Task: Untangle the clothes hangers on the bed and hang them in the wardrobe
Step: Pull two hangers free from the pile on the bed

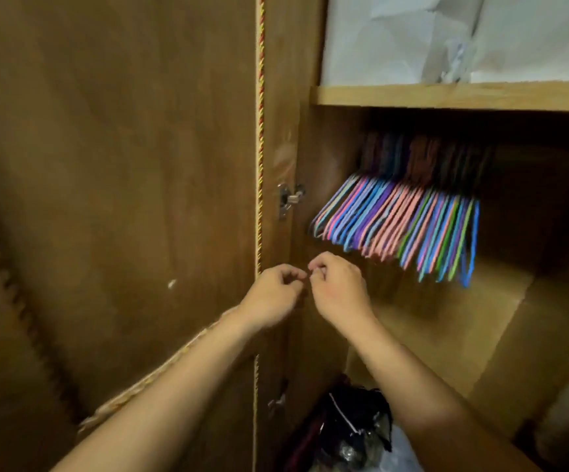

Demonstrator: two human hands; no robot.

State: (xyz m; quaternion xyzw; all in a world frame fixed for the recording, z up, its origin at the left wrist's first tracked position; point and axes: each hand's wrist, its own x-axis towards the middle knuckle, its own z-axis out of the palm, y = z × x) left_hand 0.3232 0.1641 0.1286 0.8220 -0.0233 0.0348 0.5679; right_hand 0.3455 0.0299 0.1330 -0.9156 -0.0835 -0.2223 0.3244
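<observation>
A dense row of coloured clothes hangers, pink, blue, purple and green, hangs inside the open wardrobe under a wooden shelf; the rail is lost in shadow. My left hand and my right hand are raised side by side below and left of the hangers, in front of the wardrobe's left side panel. Both have curled fingers, with the fingertips almost meeting. I see nothing between them, and neither hand touches a hanger.
The open wardrobe door fills the left, edged with a red and gold cord; a metal hinge sits beside it. White wrapped bedding lies above the shelf. Dark items and clear plastic bags sit on the wardrobe floor.
</observation>
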